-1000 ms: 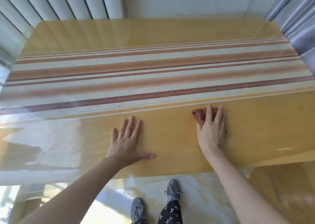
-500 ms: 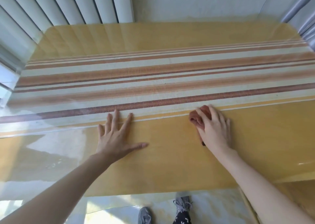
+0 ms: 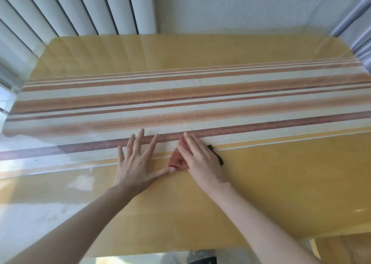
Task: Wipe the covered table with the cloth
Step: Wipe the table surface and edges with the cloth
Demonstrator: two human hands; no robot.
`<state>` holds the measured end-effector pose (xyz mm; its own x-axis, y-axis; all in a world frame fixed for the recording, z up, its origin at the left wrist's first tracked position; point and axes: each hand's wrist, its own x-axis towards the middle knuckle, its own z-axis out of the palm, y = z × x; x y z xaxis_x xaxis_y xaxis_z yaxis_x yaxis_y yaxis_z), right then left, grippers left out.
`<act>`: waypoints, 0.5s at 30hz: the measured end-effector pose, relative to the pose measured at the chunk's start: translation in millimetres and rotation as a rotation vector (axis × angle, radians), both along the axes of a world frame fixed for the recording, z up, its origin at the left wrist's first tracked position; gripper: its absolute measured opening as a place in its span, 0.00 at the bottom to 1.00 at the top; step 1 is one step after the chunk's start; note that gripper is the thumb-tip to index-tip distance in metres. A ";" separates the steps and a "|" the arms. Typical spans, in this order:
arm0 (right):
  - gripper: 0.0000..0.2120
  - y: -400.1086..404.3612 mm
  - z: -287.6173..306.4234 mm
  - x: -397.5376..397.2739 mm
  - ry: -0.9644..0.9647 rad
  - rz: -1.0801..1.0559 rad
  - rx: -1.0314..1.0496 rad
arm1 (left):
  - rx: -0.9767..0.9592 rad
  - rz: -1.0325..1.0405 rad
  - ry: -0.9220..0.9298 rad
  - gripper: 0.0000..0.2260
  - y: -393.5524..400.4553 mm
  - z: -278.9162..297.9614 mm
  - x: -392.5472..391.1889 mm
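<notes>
Bright daylight floods in from the left, by the vertical blinds [image 3: 84, 8], and washes the left part of the glossy surface [image 3: 281, 183] in pale white glare that fades its stripes. The clear cover also mirrors the blinds faintly along the far edge and carries a small highlight at the right. The wide-angle lens bows the straight stripes and edges, and the lower right corner is soft and smeared.

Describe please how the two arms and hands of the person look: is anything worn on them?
Both forearms are bare up to the frame edge; no sleeve shows. The left hand and the right hand carry no glove, ring, watch or bracelet that can be seen. The fingers are slender, with short, unpainted-looking nails, though the picture is too soft to be sure of that.
</notes>
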<state>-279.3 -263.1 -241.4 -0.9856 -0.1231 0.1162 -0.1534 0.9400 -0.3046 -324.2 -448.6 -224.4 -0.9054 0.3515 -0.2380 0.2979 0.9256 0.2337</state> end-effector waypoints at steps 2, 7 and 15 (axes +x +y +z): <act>0.29 39.7 4.1 -20.8 0.002 -0.110 0.008 | 0.000 -0.016 0.016 0.49 10.3 2.3 -25.1; 0.24 132.5 10.0 -80.2 -0.048 -0.528 0.069 | -0.005 0.008 0.013 0.48 28.9 2.7 -74.3; 0.20 32.8 -4.5 -88.9 0.048 -0.033 -0.052 | 0.086 0.221 -0.053 0.37 60.9 -1.9 -109.4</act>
<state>-368.2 -230.3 -245.9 -0.9821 -0.0829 0.1690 -0.1379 0.9279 -0.3463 -433.6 -387.7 -226.3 -0.9496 0.1676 -0.2648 0.0760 0.9429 0.3244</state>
